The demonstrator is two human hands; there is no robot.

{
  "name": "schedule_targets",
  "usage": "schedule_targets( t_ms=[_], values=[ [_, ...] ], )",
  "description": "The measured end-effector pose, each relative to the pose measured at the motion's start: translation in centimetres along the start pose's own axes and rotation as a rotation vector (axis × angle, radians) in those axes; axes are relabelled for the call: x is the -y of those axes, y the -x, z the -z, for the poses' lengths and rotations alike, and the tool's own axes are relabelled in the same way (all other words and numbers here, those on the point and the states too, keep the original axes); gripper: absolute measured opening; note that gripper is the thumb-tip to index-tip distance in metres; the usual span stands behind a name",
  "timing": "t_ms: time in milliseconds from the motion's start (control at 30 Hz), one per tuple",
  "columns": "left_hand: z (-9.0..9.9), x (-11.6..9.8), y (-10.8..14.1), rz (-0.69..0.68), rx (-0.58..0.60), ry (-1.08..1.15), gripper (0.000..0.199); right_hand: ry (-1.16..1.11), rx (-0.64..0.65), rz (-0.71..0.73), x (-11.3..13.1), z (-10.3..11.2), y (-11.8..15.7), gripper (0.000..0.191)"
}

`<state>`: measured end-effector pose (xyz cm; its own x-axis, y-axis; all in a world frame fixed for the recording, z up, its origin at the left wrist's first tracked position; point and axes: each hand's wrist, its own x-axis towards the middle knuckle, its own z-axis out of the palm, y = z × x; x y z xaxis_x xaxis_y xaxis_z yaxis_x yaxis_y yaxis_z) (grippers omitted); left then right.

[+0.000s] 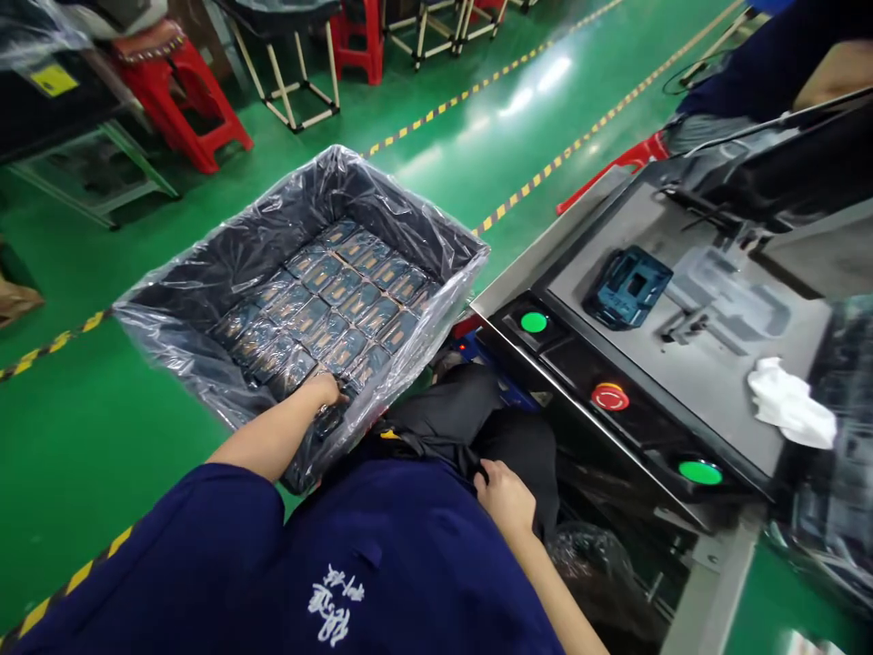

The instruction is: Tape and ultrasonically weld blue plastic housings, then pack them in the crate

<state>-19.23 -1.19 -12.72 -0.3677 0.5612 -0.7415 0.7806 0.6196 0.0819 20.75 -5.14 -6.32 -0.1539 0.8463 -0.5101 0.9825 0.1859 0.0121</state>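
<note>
Now, a crate lined with clear plastic film [205, 273] holds dark flat modules [341, 300] in tight rows, packed close, it seems, so they cannot shift. At the crate's near edge, the left hand [320, 393] reaches in, fingers closed around one dark module [331, 420]. Just right of the crate, the right hand [503, 498] lies curled against black cloth [436, 418], though whether it grips the cloth is unclear. Farther right of the crate, a machine console [614, 437] sets a green button [533, 322] and a red stop button [609, 397] along its front, likely within easy reach. On its grey plate sit a teal plastic part [628, 287] and a white rag [791, 405].
</note>
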Motion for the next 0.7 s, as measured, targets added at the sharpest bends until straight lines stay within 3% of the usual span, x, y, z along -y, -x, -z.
schedule_targets(
  t_ms=[167,267,333,367,400,500,567,700],
  values=[
    [2.6,2.6,6.7,-0.034,-0.229,0.016,0.059,0.012,0.008,0.120,1.2,0.8,-3.0,0.033],
    [3.2,5.6,12.1,0.022,-0.575,0.029,0.058,0.033,0.029,0.193,1.5,0.8,-4.2,0.031],
    [2.5,7.2,14.5,0.167,-0.835,0.105,0.071,0.043,0.053,0.248,1.4,0.5,-4.6,0.030],
    [1.9,7.8,15.2,0.278,-0.895,0.203,0.076,0.044,0.065,0.275,1.2,0.3,-4.6,0.030],
    [1.3,8.2,15.4,0.395,-0.895,0.327,0.078,0.042,0.074,0.299,1.0,0.1,-4.6,0.031],
    [-0.2,8.3,14.1,0.633,-0.727,0.641,0.061,0.017,0.065,0.357,0.1,-0.8,-4.1,0.037],
    [-0.6,7.9,13.1,0.680,-0.711,0.686,0.051,-0.012,0.033,0.400,-0.5,-1.3,-3.5,0.039],
    [-0.6,7.3,12.7,0.717,-0.711,0.722,0.050,-0.129,0.008,0.508,-1.0,-1.7,-2.5,0.040]
  ],
)
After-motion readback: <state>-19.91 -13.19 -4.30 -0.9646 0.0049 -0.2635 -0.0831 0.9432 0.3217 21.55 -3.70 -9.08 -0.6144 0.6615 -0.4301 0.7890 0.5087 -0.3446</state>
